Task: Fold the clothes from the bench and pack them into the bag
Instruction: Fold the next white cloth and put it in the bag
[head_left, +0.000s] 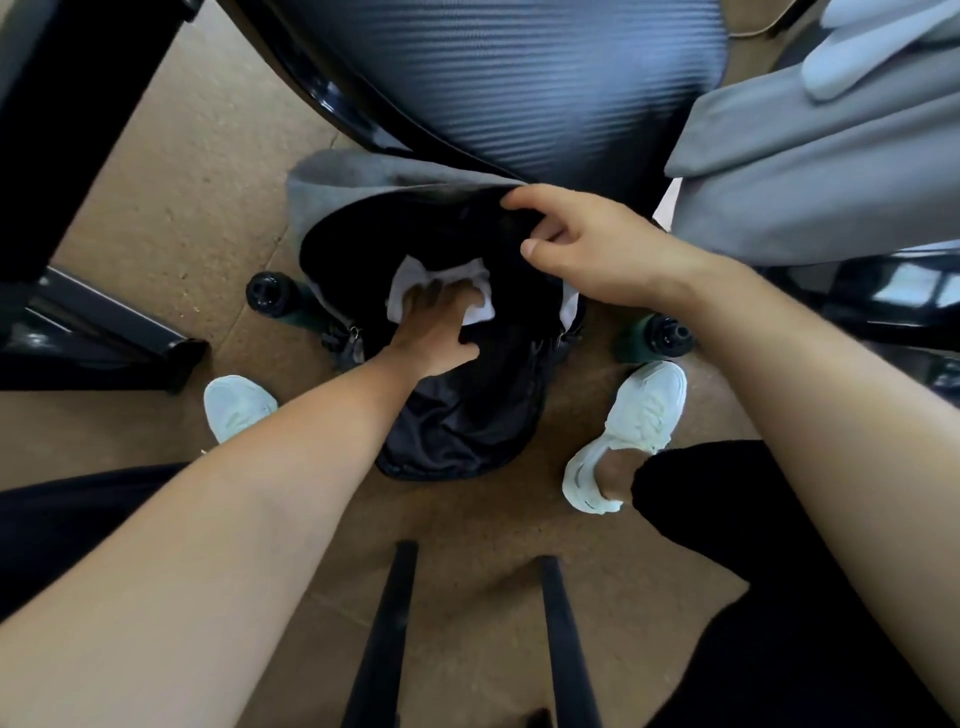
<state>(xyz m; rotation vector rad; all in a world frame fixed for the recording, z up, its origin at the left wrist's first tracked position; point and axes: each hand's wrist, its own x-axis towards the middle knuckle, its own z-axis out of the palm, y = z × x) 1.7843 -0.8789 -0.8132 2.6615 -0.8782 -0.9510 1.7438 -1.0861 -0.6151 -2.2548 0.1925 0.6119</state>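
The black bag (457, 415) is standing open on the brown floor (171, 208) between the person's two white shoes (631, 431). The left hand (436, 332) is reaching into the opening, fingers spread flat and pressing on a white garment (478, 291) lying inside the bag. The right hand (587, 244) is pinching the bag's upper rim, holding it open. Grey clothes (810, 171) are lying on the counter at upper right, beside a black mesh chair (519, 83)
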